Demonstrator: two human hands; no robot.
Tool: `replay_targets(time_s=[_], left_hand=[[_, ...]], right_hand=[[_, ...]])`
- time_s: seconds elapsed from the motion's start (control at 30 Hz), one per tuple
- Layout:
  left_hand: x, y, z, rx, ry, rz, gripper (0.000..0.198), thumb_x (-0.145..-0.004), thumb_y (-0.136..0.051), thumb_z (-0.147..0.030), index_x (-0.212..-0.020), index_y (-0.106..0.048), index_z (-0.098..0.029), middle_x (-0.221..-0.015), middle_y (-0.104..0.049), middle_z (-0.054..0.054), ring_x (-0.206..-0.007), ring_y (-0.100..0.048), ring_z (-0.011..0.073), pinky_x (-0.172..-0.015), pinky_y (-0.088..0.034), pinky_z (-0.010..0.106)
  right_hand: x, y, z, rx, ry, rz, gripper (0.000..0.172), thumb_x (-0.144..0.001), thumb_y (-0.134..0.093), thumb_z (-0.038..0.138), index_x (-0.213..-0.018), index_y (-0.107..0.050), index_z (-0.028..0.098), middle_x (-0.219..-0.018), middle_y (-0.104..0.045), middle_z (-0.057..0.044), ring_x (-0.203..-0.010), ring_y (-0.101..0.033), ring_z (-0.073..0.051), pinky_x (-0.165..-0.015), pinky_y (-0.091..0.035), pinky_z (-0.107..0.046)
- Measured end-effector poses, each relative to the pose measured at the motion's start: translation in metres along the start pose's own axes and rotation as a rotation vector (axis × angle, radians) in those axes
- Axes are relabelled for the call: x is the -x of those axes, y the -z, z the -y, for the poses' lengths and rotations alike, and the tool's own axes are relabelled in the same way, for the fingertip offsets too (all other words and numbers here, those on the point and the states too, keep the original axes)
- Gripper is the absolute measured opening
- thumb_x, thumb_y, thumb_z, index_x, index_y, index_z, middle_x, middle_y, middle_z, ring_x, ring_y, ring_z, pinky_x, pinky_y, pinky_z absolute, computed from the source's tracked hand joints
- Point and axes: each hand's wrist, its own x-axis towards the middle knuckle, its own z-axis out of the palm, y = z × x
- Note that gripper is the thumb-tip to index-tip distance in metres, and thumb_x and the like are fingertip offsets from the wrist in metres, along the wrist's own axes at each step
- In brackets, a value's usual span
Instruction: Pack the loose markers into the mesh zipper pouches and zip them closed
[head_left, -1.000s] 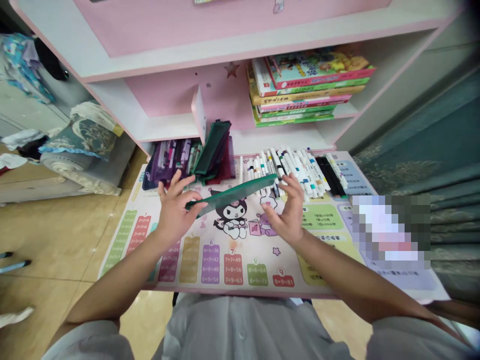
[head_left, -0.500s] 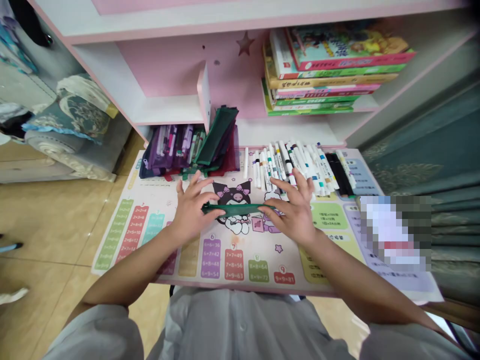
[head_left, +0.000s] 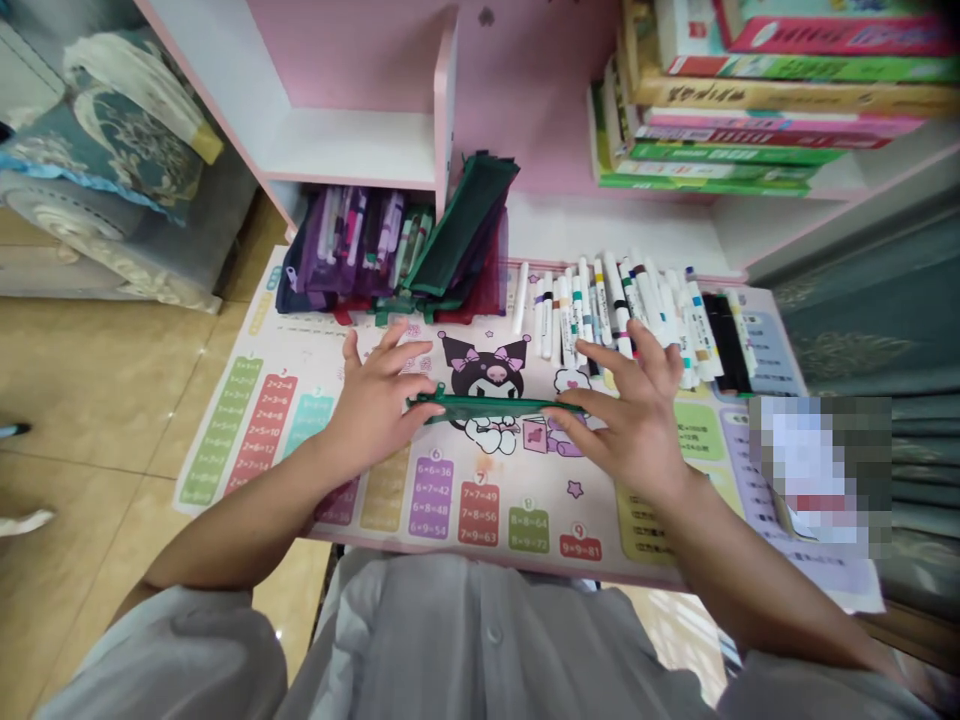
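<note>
A green zippered pencil pouch (head_left: 499, 407) is stretched level between my hands, seen nearly edge-on above the printed desk mat. My left hand (head_left: 379, 400) pinches its left end, beside the zipper pull, between thumb and forefinger. At the other end, my right hand (head_left: 637, 415) grips the pouch the same way, the remaining fingers spread upward. Behind my right hand lies a row of white marker pens (head_left: 622, 310) with coloured bands. Behind my left hand, mesh pouches (head_left: 322, 270) in purple, green and red are piled, several with pens inside.
A stack of books (head_left: 735, 150) stands on the shelf at the back right. Black pens (head_left: 726, 345) lie at the right end of the marker row. A blurred-out object (head_left: 817, 475) rests on the right of the desk mat (head_left: 285, 520). An upright divider (head_left: 445, 110) rises behind the pouches.
The camera view has moved closer and tilted down. The green pouch has turned more edge-on, with its zipper showing on top. Both hands keep their pinch on its ends.
</note>
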Motion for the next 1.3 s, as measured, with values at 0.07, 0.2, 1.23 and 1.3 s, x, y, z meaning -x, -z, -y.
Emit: replay_targets(time_s=[0.07,0.2,1.23,1.3], left_hand=[[0.001,-0.001,-0.004,0.008,-0.007,-0.014,0.011,-0.084,-0.078,-0.034,-0.077,-0.075,-0.027,-0.133,-0.069,0.004,-0.146,-0.044,0.0366,-0.124,-0.007,0.069],[0.002,-0.003,-0.009,0.026,-0.016,-0.012,0.013,-0.084,-0.078,-0.034,-0.076,-0.073,-0.026,-0.134,-0.068,0.004,-0.146,-0.044,0.0368,-0.124,-0.007,0.069],[0.002,-0.005,-0.01,0.055,-0.011,-0.001,0.015,-0.085,-0.076,-0.036,-0.076,-0.073,-0.024,-0.134,-0.067,0.004,-0.147,-0.041,0.039,-0.123,-0.003,0.071],[0.002,-0.005,-0.01,0.055,-0.011,0.004,0.017,-0.085,-0.077,-0.037,-0.074,-0.073,-0.024,-0.134,-0.067,0.004,-0.147,-0.041,0.0391,-0.123,-0.004,0.071]], right_hand=[[-0.007,0.005,0.007,-0.046,-0.036,0.047,0.018,-0.086,-0.074,0.043,-0.075,-0.075,0.029,-0.13,-0.067,-0.006,-0.145,-0.04,-0.047,-0.118,-0.026,-0.073],[-0.028,0.004,0.023,-0.183,-0.028,0.2,0.021,-0.091,-0.068,0.044,-0.083,-0.077,0.026,-0.132,-0.067,-0.007,-0.148,-0.039,-0.041,-0.119,-0.035,-0.066],[-0.118,-0.032,0.068,-0.541,-0.198,0.826,0.018,-0.085,-0.065,0.029,-0.071,-0.075,0.023,-0.098,-0.073,0.0,-0.103,-0.065,-0.021,-0.091,-0.048,-0.035],[-0.117,-0.029,0.069,-0.551,-0.192,0.813,0.015,-0.084,-0.066,0.027,-0.073,-0.076,0.023,-0.102,-0.073,-0.001,-0.106,-0.064,-0.021,-0.093,-0.048,-0.035]])
